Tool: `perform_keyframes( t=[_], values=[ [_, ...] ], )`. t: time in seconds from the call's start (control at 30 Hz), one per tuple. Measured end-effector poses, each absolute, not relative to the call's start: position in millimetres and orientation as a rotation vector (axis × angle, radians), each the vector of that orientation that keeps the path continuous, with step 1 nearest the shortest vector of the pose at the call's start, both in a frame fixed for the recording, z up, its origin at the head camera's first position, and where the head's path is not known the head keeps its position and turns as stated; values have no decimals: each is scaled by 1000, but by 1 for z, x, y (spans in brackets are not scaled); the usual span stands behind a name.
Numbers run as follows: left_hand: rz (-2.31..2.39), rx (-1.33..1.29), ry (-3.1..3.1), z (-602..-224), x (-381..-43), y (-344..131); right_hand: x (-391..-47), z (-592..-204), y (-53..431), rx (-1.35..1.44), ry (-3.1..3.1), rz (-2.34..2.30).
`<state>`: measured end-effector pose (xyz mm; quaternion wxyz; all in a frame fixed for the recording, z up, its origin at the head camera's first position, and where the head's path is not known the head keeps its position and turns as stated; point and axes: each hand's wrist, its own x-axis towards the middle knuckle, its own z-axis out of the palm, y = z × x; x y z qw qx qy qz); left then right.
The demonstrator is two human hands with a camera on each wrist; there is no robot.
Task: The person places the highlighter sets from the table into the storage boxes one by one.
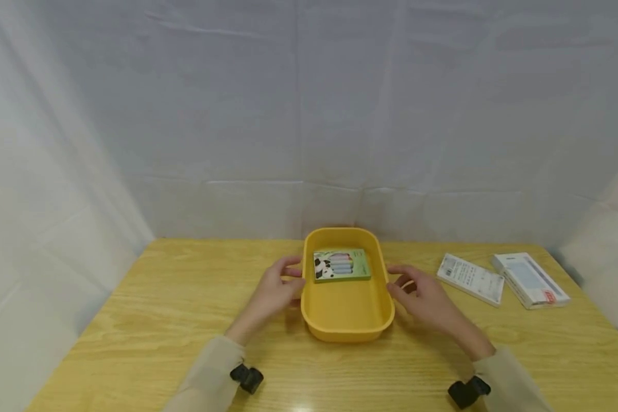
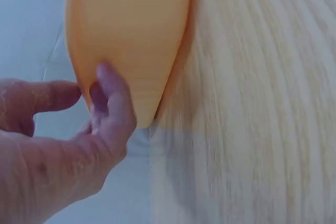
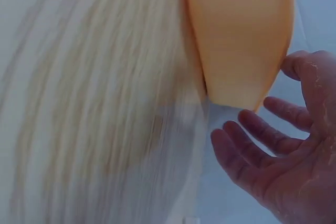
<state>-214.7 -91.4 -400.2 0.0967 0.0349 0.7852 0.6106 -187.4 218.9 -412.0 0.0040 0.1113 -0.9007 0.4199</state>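
Observation:
A yellow plastic bin (image 1: 347,312) stands on the table, with a green box of coloured sticks (image 1: 342,266) lying inside near its far end. At the bin's left side is my left hand (image 1: 278,283). Its fingertips (image 2: 107,74) lie against the outer wall, not curled around it, and another digit meets the rim. On the opposite side, my right hand (image 1: 424,294) has its thumb (image 3: 294,64) at the rim. The other fingers of that hand are loosely spread beside the bin, and contact is hard to tell. The box has a panda printed on it.
Right of the bin, a thin white printed box (image 1: 471,279) lies flat. Beyond it lies a thicker white and blue box (image 1: 530,280) with a red mark. The wooden table (image 1: 185,297) ends at a white sheet (image 1: 237,114) hanging behind.

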Motion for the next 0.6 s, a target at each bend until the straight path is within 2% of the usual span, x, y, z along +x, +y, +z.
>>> perform_keyframes(
  t=[0.17, 0.6],
  values=[
    [1862, -6, 2090, -400, -217, -96, -186, -415, 222, 514, -2747, 892],
    [1855, -29, 1996, -403, -220, -95, -189, -418, 260, 598, -2639, 401]
  ],
)
